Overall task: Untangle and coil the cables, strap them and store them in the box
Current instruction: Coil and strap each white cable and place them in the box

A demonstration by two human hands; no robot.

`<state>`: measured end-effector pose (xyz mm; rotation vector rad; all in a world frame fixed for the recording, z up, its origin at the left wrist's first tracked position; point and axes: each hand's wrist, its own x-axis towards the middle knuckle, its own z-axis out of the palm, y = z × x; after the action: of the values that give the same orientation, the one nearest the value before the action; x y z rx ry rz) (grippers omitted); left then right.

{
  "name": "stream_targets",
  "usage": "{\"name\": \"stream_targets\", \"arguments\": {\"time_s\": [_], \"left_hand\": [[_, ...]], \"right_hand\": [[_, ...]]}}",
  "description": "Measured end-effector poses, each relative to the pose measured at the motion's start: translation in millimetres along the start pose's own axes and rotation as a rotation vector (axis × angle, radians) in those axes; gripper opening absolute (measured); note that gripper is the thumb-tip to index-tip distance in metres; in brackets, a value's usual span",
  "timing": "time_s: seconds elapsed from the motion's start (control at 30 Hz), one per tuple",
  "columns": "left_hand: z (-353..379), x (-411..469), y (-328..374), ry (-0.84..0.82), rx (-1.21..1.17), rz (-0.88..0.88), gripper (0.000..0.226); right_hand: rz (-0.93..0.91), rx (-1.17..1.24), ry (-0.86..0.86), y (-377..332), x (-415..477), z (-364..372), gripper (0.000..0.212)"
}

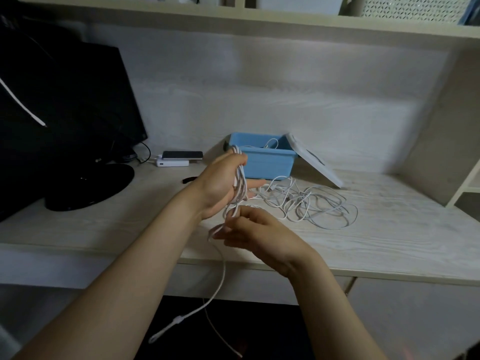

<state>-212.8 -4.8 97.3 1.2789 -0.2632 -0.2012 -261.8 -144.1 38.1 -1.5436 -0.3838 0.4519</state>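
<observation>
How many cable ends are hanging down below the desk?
2. One end dangles beside the left forearm; a thinner one hangs further right, near the bottom edge. Others may be hidden.

White cables [309,203], blue box [267,162], white lid [318,162], black monitor [65,105], pale wood-grain desk [389,229].

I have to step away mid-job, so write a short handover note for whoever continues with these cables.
Hands: left hand holds a part-wound coil; right hand pinches its tail just below, the end hanging off the desk.
Done: one cable seems to lie in the open box, lid leaning on it.
Left: finish and strap this coil, untangle the pile, box all.
</observation>
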Motion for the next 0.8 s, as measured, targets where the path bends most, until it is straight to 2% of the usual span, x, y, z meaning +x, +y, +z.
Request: {"name": "stream_targets", "arguments": {"time_s": [0.07,0.17,0.23,0.3,0.37,0.43,0.5,0.57,0.63,0.73,0.8], "left_hand": [[-1,2,-3,0.04,0.117,0.052,0.047],[0,-4,-6,0.045,0.412,0.106,0.039],[1,-10,-8,0.061,0.656,0.098,0.032],[-3,-12,-10,0.115,0.926,0.175,0.022],[-7,-11,-12,0.127,1.074,0.266,0.016],[-9,-10,-13,0.11,1.156,0.28,0.02],[-8,-12,-13,0.107,1.217,0.235,0.034],[-6,-16,-13,0.098,1.185,0.165,0.06],[-5,-16,-13,0.052,0.972,0.016,0.071],[-9,-13,-15,-0.141,0.523,-0.251,0.059],[-12,-12,-12,-0.302,0.246,-0.33,0.048]], "right_hand": [[0.03,0.143,0.002,-3,-1,2,0.013],[0.058,0.182,0.017,-8,-3,1,0.013],[0.078,0.077,0.059,-12,-5,1,0.022],[0.075,-0.017,0.132,-14,-4,-2,0.026],[0.081,-0.053,0.171,-20,-5,-3,0.022],[0.055,-0.19,0.192,-27,-10,-4,0.014],[-0.019,-0.359,0.277,-33,-15,-6,0.01],[-0.137,-0.497,0.41,-38,-17,-12,0.013],[-0.258,-0.601,0.532,-37,-15,-23,0.016],[-0.446,-0.727,0.665,-31,-8,-44,0.028],[-0.489,-0.732,0.618,-29,-6,-50,0.025]]}}
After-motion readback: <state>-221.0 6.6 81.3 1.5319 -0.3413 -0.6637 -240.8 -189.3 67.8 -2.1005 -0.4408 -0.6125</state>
